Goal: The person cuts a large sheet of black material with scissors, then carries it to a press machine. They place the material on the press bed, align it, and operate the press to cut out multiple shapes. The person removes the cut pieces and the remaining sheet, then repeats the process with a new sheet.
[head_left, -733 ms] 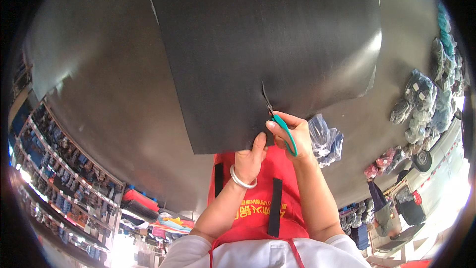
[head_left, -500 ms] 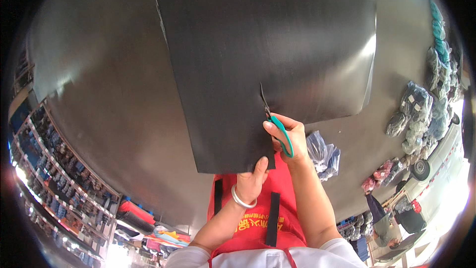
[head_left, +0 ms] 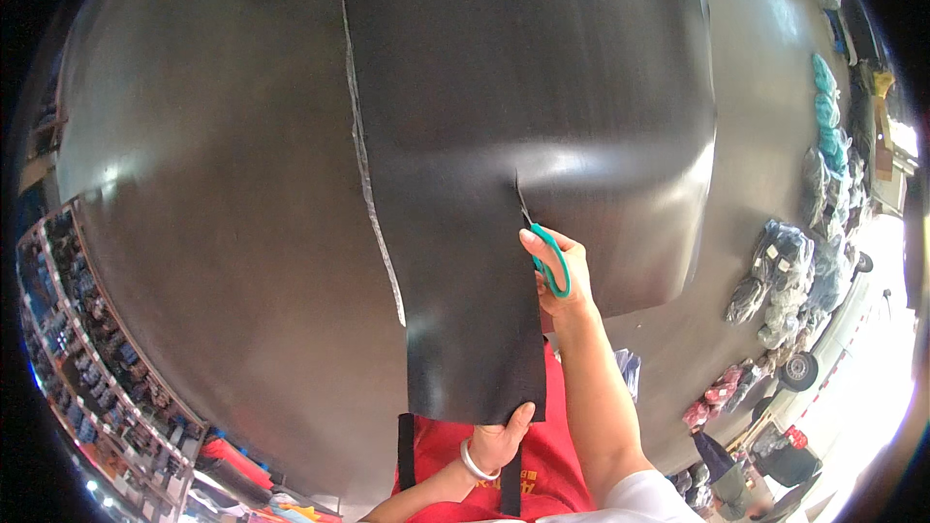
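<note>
A wide black sheet (head_left: 465, 87), smooth and slightly shiny like rubber, spreads out ahead of me. A cut runs up into it from the near edge, leaving a strip (head_left: 475, 358) on the left that hangs toward my body. My right hand (head_left: 570, 276) is closed around teal-handled scissors (head_left: 550, 254), their dark blades at the top of the cut. The sheet partly hides the blades. At the strip's near right corner, my left hand (head_left: 499, 447) grips the edge with its thumb on top and its fingers underneath. A white bangle (head_left: 477, 462) circles that wrist.
Grey floor (head_left: 223, 232) surrounds the sheet. Shelves packed with goods (head_left: 97, 368) line the lower left. Plastic-wrapped bundles (head_left: 785, 261) lie along the right, near a white vehicle (head_left: 843, 329). A person (head_left: 741, 494) is at the lower right.
The strip now reaches farther toward my body, and the cut beside it is longer. My left hand has moved nearer to me with the strip's edge. The view has shifted slightly.
</note>
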